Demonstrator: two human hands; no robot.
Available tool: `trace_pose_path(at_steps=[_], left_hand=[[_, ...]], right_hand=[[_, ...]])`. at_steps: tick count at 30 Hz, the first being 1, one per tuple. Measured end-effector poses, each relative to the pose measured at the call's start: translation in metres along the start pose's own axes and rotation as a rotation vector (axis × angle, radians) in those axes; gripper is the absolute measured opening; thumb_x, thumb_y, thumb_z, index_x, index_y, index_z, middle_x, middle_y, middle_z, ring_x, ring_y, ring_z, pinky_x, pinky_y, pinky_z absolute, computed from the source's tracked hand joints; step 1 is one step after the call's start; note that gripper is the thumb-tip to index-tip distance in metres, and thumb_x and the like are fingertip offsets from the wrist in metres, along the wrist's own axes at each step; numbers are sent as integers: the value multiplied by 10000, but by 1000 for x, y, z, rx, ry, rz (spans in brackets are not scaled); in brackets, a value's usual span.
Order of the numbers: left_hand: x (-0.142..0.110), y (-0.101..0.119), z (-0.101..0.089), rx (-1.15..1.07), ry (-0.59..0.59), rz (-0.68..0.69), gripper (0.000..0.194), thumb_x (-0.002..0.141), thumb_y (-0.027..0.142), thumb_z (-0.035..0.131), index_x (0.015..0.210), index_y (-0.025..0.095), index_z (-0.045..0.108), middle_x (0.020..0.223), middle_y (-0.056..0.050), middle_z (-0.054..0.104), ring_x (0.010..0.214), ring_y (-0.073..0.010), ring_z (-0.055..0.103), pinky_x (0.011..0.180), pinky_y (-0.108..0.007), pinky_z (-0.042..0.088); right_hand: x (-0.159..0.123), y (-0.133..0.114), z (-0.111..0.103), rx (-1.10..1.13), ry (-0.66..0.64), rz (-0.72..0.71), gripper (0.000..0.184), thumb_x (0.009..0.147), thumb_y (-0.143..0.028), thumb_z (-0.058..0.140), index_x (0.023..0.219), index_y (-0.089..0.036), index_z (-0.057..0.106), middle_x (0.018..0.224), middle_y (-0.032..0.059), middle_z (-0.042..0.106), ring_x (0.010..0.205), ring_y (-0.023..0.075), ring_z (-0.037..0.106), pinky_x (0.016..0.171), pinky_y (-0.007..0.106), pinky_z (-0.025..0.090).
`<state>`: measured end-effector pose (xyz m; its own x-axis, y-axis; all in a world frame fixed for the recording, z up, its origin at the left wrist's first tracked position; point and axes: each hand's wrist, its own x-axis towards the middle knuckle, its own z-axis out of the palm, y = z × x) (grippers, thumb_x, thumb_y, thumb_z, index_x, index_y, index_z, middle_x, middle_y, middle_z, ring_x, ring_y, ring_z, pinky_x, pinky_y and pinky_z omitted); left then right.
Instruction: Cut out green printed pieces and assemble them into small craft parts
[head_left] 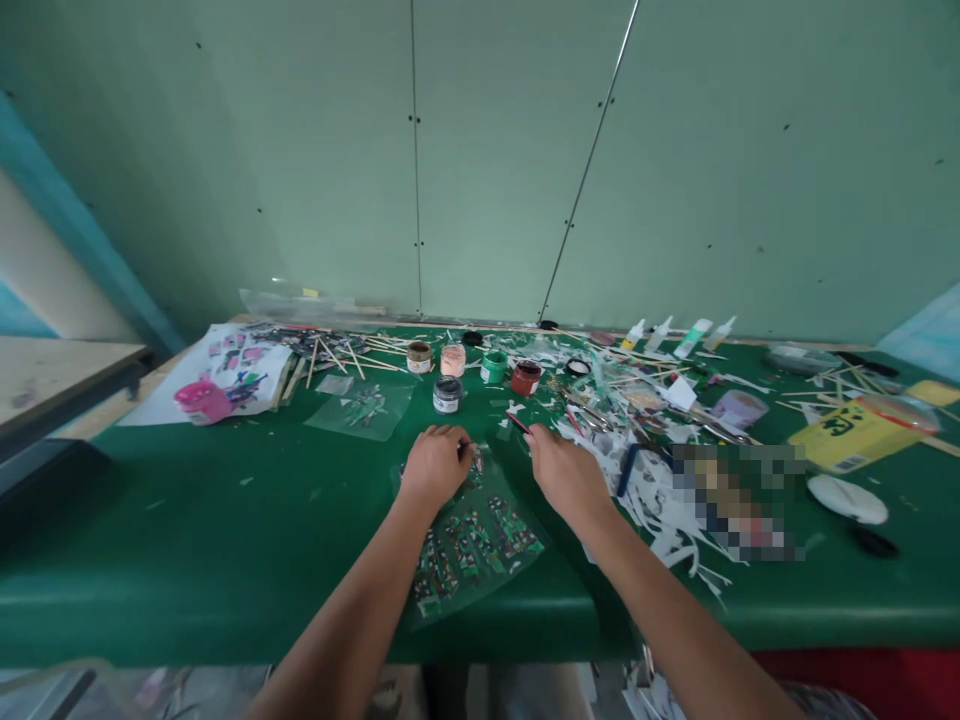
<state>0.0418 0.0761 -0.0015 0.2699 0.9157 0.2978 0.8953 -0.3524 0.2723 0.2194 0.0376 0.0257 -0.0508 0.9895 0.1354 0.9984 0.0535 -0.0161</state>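
Observation:
My left hand rests knuckles-up on the far end of a clear plastic sheet covered with small printed pieces, its fingers curled closed on the sheet. My right hand lies just right of the sheet, fingers closed around a thin red-handled brush whose tip points toward the paint jars. Several small paint jars stand beyond the hands: a dark one, a red one, a green one, a pink one.
The green table holds a second clear sheet, a pink jar on printed paper, scattered wooden sticks, white paper scraps, glue tubes, a yellow packet and a white lid. A grey-green wall stands behind.

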Motion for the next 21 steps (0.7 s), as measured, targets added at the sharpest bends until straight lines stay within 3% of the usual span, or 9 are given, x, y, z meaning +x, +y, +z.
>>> trace_pose_path(at_steps=[5, 13, 21], left_hand=[[-3, -2, -1, -27, 10, 24, 145, 888, 236, 531, 886, 213, 674, 895, -48, 703, 889, -217, 621, 830, -344, 440], [-3, -4, -2, -49, 3, 22, 187, 906, 240, 503, 904, 229, 689, 913, -36, 704, 898, -203, 628, 821, -327, 437], [-7, 2, -6, -19, -3, 26, 217, 912, 235, 470, 885, 229, 684, 929, -48, 689, 911, -211, 625, 801, -337, 418]], right_hand=[[-14, -23, 2, 51, -26, -25, 412, 989, -270, 312, 1366, -224, 470, 906, 65, 731, 740, 180, 686, 558, 249, 415], [-21, -35, 17, -68, -33, -106, 473, 972, -183, 299, 1427, -200, 424, 944, 94, 712, 708, 167, 681, 543, 232, 455], [-25, -49, 0, -141, -87, -78, 531, 903, -70, 346, 1415, -178, 436, 950, 127, 696, 758, 181, 700, 592, 233, 495]])
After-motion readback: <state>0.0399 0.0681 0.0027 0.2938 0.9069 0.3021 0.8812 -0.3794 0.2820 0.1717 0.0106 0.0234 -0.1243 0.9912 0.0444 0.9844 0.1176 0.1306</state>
